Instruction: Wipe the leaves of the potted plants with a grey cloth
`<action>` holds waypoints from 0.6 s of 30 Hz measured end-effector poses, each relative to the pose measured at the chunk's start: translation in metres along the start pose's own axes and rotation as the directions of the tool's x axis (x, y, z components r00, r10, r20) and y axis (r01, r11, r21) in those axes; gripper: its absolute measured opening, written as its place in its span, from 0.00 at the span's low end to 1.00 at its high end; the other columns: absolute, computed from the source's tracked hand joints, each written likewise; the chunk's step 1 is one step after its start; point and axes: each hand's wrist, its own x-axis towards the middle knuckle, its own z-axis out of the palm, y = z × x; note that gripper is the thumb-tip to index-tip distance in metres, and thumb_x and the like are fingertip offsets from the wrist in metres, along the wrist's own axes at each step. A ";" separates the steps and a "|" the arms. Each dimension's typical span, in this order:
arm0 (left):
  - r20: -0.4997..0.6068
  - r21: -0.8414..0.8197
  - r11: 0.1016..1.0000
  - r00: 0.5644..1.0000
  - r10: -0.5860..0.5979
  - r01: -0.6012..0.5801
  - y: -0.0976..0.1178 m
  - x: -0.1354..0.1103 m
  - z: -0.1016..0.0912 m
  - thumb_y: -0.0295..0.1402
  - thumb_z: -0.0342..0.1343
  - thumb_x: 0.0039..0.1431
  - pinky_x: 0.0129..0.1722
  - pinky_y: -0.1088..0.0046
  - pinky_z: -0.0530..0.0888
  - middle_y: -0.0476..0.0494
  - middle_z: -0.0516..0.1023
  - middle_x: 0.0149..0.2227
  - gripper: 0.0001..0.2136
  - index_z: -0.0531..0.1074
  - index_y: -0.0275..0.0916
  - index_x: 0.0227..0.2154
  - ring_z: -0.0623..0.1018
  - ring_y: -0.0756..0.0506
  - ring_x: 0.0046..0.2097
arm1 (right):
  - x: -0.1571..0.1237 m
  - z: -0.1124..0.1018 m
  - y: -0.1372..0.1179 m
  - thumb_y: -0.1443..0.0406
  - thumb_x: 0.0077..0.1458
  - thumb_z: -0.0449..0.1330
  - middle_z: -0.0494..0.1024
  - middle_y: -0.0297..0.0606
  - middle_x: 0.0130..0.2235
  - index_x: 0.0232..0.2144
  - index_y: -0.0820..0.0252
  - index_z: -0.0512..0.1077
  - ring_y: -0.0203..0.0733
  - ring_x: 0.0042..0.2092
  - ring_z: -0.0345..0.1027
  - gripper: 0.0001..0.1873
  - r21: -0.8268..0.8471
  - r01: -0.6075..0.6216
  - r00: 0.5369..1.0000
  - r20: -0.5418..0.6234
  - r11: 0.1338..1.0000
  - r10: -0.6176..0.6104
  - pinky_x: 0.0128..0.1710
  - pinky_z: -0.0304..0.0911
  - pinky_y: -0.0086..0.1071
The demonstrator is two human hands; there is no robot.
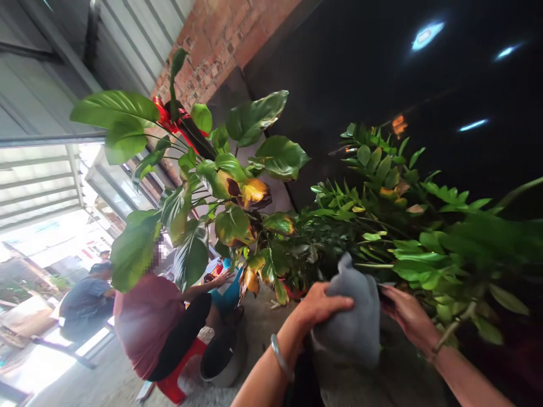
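A grey cloth [356, 322], bunched at its top, hangs in front of me, low in the view. My left hand [324, 308], with a bracelet at its wrist, grips the cloth from the left side. Close by the cloth's right edge is my right hand [407, 316], its fingers closed; a small dark piece shows at the fingertips, too unclear to name. Beyond both hands stands a green leafy plant [373, 226] with feathery stems, some of them crossing near my right arm. A broad-leaved plant [237, 169] with several yellowed, browned leaves rises to the left.
A person [148, 322] in a reddish shirt sits on a red stool [182, 367] beside a grey bucket [223, 350]. Another person [87, 302] in blue sits farther left. A dark glossy wall [382, 73] reflects lights behind the plants. A red ribbon [163, 116] hangs among the leaves.
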 end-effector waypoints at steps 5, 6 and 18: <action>0.097 -0.050 0.997 0.993 0.068 -0.063 0.007 -0.022 -0.021 0.41 0.69 0.32 0.31 0.71 0.67 0.48 0.77 0.24 0.17 0.79 0.37 0.27 0.72 0.47 0.27 | 0.007 -0.006 -0.001 0.63 0.27 0.69 0.78 0.34 0.20 0.15 0.54 0.73 0.47 0.26 0.76 0.08 -0.018 -0.033 0.999 -0.029 0.999 0.033 0.23 0.71 0.33; 0.016 -0.134 0.983 0.991 0.131 -0.128 0.015 -0.018 -0.025 0.42 0.69 0.31 0.30 0.72 0.67 0.48 0.76 0.24 0.19 0.79 0.35 0.27 0.71 0.48 0.27 | 0.007 -0.004 -0.001 0.63 0.27 0.69 0.77 0.32 0.19 0.14 0.53 0.71 0.46 0.26 0.76 0.09 -0.007 -0.031 0.999 -0.029 1.000 0.030 0.24 0.72 0.32; 0.197 0.225 0.974 0.980 -0.039 -0.006 -0.019 -0.029 -0.015 0.36 0.67 0.35 0.30 0.71 0.67 0.51 0.78 0.24 0.09 0.79 0.42 0.24 0.74 0.45 0.29 | 0.002 -0.005 -0.003 0.69 0.34 0.65 0.72 0.25 0.12 0.15 0.54 0.71 0.35 0.13 0.64 0.06 -0.026 -0.118 0.987 -0.114 0.993 0.115 0.12 0.62 0.26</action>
